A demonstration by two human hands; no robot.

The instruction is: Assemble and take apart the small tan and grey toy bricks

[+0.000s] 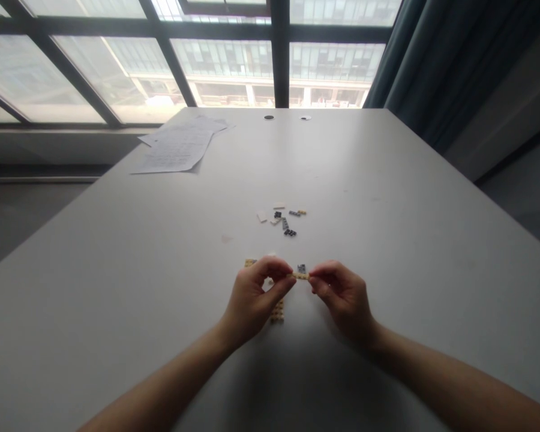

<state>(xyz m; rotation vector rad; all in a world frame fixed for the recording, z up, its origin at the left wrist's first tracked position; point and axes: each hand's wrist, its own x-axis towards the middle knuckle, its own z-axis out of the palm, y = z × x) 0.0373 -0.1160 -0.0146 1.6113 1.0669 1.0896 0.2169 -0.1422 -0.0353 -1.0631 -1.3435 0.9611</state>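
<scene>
One thin tan toy-brick plate (301,276) is held near the surface (162,270) by its ends, our left hand (261,291) pinching one and our right hand (344,294) the other, likely to leave its middle open to view. A grey piece (301,267) shows right behind it, contact unclear; our left hand partly blocks a tan studded section (277,313), while loose bricks (285,224) lie farther off.

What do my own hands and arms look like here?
Your left hand and right hand are ungloved, and your left forearm and right forearm are bare, with no sleeve, watch or bracelet showing. No rings show, though detail is soft.
</scene>
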